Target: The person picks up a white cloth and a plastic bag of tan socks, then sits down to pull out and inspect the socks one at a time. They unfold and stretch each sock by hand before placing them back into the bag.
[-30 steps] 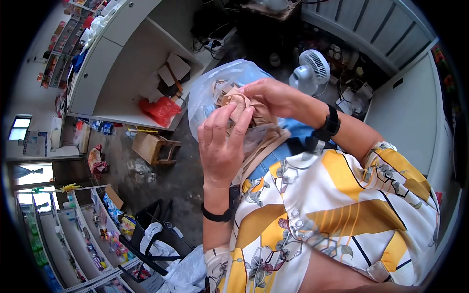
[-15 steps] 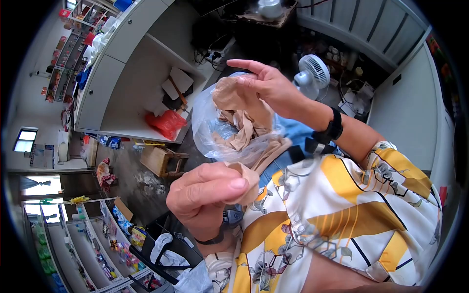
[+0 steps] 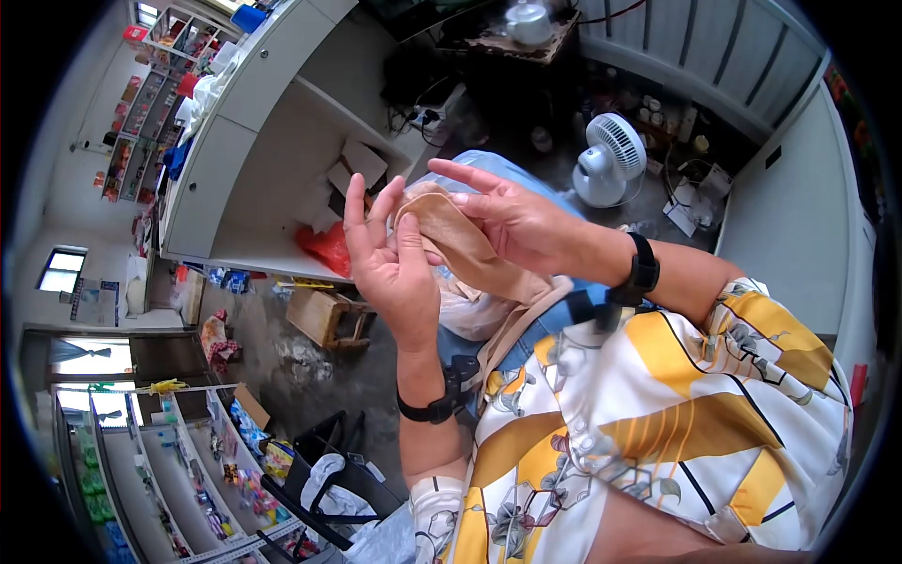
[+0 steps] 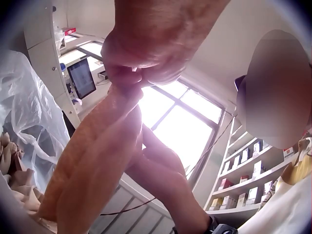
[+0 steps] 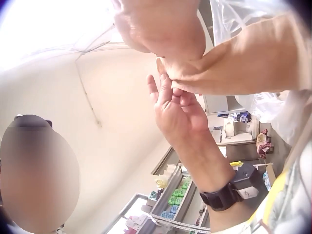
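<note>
A beige piece of fabric [image 3: 460, 244] is stretched between the two hands in the head view, its lower end trailing down over the lap. My left hand [image 3: 399, 277] pinches its upper edge with the thumb, while two fingers point up and apart. My right hand [image 3: 526, 221] pinches the same edge from the other side, index finger extended. Close up in the left wrist view, the fabric [image 4: 97, 161] hangs in a long fold below the left hand [image 4: 151, 44]. A clear plastic bag [image 3: 465, 315] lies on the lap beneath, partly hidden; more beige cloth [image 4: 17, 170] shows by it.
An open white cabinet [image 3: 254, 202] with a red bag [image 3: 324, 246] stands on the left. A small wooden stool [image 3: 324, 318] is on the floor below it. A white fan [image 3: 606, 160] stands beyond the right hand. Goods shelves [image 3: 160, 470] fill the lower left.
Half a second ago the left hand was low near the body, holding beige fabric; it has risen back beside the right hand. Both hands now hold the fabric's edge above the bag.
</note>
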Available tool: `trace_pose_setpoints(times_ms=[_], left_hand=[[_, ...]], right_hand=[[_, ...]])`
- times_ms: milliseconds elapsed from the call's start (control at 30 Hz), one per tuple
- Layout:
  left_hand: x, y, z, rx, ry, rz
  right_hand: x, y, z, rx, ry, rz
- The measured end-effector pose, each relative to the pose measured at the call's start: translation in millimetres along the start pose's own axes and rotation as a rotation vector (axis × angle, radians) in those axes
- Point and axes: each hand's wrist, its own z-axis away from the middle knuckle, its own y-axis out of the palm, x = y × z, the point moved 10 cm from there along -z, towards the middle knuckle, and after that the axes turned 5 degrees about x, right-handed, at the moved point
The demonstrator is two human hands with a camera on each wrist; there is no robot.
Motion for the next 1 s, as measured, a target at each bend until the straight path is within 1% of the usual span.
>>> trace_pose_setpoints(times_ms=[100,200,300,400,500,533,633,733,767,867,900,1000], left_hand=[[4,-5,1,-0.013,-0.013,0.022],[-14,-6,4,-0.038,-0.005,-0.045],[-17,-8,2,-0.004,0.002,-0.090],[3,-10,0,0.048,-0.070,0.026],[14,-15,1,0.035,-0.070,0.020],[18,-15,2,0.044,-0.106,0.023],[27,-21,2,0.076,-0.239,-0.013],[21,-29,3,0.134,-0.269,-0.180],[10,-29,2,0.103,-0.196,-0.175],[-34,-26,-7,0.043,0.084,-0.071],[-39,-33,-8,0.008,0.072,-0.097],[-43,-50,-15,-0.038,0.056,-0.125]], right_hand=[[-5,-3,-2,0.020,0.007,0.036],[-7,-6,-2,0.027,0.018,0.099],[-10,-3,1,0.037,0.032,0.114],[-8,5,1,0.047,0.031,0.106],[-6,4,-1,0.059,0.010,0.111],[-5,2,-2,0.064,0.004,0.115],[3,4,-4,0.096,-0.026,0.239],[17,13,-4,0.186,-0.096,0.501],[23,14,-3,0.198,-0.151,0.595],[20,12,-7,0.248,-0.061,0.971],[14,2,-10,0.227,0.005,0.955],[-8,-26,-8,0.235,0.305,1.049]])
